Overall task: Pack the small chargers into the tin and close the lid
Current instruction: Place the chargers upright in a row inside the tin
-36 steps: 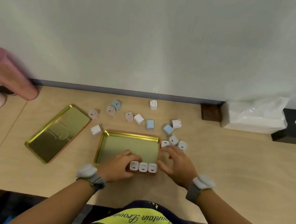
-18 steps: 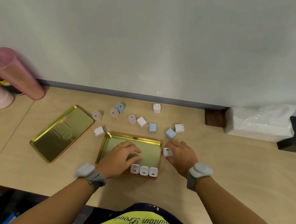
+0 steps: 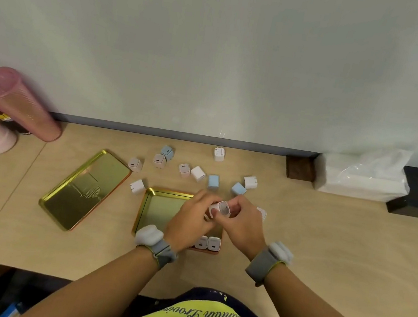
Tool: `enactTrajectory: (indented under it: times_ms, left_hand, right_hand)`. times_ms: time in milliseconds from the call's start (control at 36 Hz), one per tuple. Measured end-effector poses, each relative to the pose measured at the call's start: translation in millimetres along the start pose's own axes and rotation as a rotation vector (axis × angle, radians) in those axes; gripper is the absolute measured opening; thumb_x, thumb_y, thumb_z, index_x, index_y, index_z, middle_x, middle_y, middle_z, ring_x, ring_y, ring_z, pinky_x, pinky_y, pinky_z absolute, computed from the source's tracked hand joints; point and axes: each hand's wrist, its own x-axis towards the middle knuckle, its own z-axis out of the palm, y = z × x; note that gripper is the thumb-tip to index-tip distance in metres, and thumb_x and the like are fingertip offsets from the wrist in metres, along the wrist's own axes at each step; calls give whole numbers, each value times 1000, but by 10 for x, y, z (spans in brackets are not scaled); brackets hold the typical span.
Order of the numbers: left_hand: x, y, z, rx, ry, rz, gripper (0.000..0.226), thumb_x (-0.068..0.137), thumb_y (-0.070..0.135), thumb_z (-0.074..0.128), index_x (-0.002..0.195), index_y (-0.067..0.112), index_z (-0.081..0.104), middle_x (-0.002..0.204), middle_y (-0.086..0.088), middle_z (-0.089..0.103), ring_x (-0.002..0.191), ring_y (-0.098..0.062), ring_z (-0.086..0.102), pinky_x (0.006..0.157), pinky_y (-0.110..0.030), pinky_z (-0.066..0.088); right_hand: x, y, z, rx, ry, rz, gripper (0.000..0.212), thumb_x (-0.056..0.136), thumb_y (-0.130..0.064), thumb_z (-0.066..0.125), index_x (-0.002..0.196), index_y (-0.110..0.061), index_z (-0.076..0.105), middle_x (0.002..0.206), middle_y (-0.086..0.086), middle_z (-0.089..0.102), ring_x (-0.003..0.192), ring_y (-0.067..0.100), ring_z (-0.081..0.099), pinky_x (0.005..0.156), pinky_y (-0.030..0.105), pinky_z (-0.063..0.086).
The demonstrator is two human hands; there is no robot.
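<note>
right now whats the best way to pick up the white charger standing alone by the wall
Pinch the white charger across its two flat side faces, coming straight down from above. It stands upright and apart from the other chargers, so both sides are free for fingers.

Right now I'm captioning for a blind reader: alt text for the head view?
Both hands, left hand and right hand, hold one white charger above the open gold tin; other chargers lie scattered behind, the lid left.

Gold tin [image 3: 159, 206] (white, blue chargers [image 3: 213, 181])
</note>
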Motion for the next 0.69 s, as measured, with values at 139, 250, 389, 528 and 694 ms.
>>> enactTrajectory:
  times_ms: [139,250,389,528,694]
  left_hand:
    - [-19,-83,-69,-3,52,22,33,76,12,75,106,21,66,102,5,61,89,-5,55,76,-27,51]
    - [-111,-386,-312,-81,39,-91,38,76,20,80,109,32,68,106,13,57,94,10,55,78,-14,49]
    - [-271,-835,-615,13,-130,-246,43,68,21,86,101,43,69,107,10,54,94,-6,57,85,-24,47]
    - [-331,-927,-669,192,-378,-215,38,71,17,82,105,32,73,102,12,60,95,-7,58,83,-12,40]
    - [-314,-831,-596,196,-429,-194,53,78,-8,56,118,24,70,123,4,66,116,-11,58,99,-17,42]
  right_hand:
    - [-51,25,-56,1,-162,-62,34,67,-54,78,92,-34,64,87,-12,68,74,7,58,68,24,50]
    - [16,215,-232,-83,-77,-132,45,67,-50,81,104,-29,65,100,-10,65,84,11,56,75,26,48]
    - [176,445,-360,-558,34,-59,45,76,-45,70,117,-29,60,122,-3,59,110,27,50,91,42,42]
    - [262,523,-345,-743,-103,6,50,83,-44,63,131,-36,50,136,-5,51,122,27,44,101,42,32]
    - [283,556,-273,-744,-132,32,39,87,-40,61,125,-37,54,127,-3,56,114,27,49,95,41,37]
